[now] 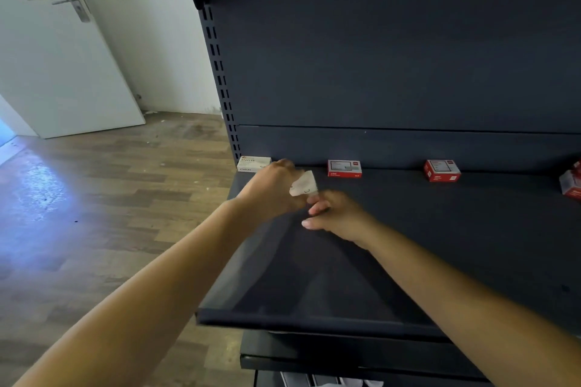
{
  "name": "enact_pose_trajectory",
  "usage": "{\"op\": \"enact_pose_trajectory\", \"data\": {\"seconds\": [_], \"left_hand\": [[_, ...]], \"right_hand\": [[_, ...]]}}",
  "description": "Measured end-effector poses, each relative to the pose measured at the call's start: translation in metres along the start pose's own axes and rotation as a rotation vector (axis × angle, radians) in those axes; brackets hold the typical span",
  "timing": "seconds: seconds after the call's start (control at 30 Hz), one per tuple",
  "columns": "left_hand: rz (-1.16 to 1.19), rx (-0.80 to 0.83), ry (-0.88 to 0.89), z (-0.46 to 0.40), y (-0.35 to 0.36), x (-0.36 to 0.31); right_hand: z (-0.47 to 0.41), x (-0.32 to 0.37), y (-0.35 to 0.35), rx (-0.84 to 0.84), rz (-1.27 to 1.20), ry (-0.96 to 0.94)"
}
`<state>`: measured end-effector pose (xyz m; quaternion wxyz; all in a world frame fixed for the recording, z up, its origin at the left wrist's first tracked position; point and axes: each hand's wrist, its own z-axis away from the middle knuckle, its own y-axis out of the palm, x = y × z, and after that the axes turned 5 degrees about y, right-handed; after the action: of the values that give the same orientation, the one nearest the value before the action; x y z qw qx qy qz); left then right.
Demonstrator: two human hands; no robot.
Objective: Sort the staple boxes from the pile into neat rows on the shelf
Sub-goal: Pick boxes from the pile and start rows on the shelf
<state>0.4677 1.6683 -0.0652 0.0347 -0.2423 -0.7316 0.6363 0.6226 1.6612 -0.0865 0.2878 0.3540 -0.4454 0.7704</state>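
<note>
Three small cardboard staple boxes, one white (pixel 253 163) and two red (pixel 344 168) (pixel 442 170), line the dark metal shelf's (pixel 408 245) back edge, the left hand (pixel 272 190) grips another white box (pixel 303 184), the right hand (pixel 338 214) seems loosely curled and empty, and more boxes (pixel 572 184) wait at right.

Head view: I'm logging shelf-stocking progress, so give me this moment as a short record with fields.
shelf: dark shelf, mostly bare
white box at back left: white staple box, lying flat against the back panel
red boxes at back: red box and second red box, spaced apart
right edge: red and white boxes, cut off by the frame
left hand: left hand holding a small white box
right hand: right hand beside it, fingers curled, contents unclear
</note>
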Motion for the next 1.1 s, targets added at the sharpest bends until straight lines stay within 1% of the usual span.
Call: {"op": "enact_pose_trajectory", "data": {"seconds": [0.07,0.1,0.13,0.2,0.27,0.33,0.4,0.53,0.63,0.73,0.83,0.97,1.1], "left_hand": [[-0.123,0.076,-0.003,-0.002,-0.005,0.017],[-0.162,0.117,-0.015,-0.002,-0.006,0.026],[-0.166,0.151,-0.042,0.000,-0.007,0.035],[-0.150,0.207,-0.112,0.004,-0.003,0.051],[-0.204,0.270,-0.146,0.006,0.004,0.063],[-0.275,0.326,-0.124,0.004,0.012,0.076],[-0.297,0.344,-0.082,0.001,0.015,0.086],[-0.325,0.275,-0.036,-0.005,0.020,0.100],[-0.267,0.251,-0.084,-0.004,0.024,0.102],[-0.191,0.172,-0.115,0.001,0.027,0.094],[-0.104,0.083,-0.203,0.003,0.030,0.092],[-0.014,0.105,-0.290,-0.005,0.029,0.093],[0.005,0.089,-0.302,-0.006,0.032,0.097]], "right_hand": [[-0.003,0.005,-0.006,-0.131,0.458,-0.105],[-0.003,0.008,-0.008,-0.169,0.601,-0.165],[-0.004,0.008,-0.009,-0.176,0.660,-0.198],[-0.007,0.006,-0.010,-0.118,0.639,-0.220],[-0.009,0.002,-0.006,-0.043,0.596,-0.237],[-0.010,-0.002,-0.002,0.001,0.581,-0.253],[-0.010,-0.005,0.001,0.010,0.551,-0.261],[-0.009,-0.005,0.004,-0.011,0.498,-0.292],[-0.006,-0.005,0.004,-0.022,0.490,-0.304],[-0.005,-0.007,0.003,-0.030,0.482,-0.299],[-0.003,-0.009,0.000,-0.034,0.472,-0.287],[0.001,-0.014,-0.003,-0.045,0.460,-0.278],[0.002,-0.017,-0.003,-0.061,0.445,-0.282]]}}
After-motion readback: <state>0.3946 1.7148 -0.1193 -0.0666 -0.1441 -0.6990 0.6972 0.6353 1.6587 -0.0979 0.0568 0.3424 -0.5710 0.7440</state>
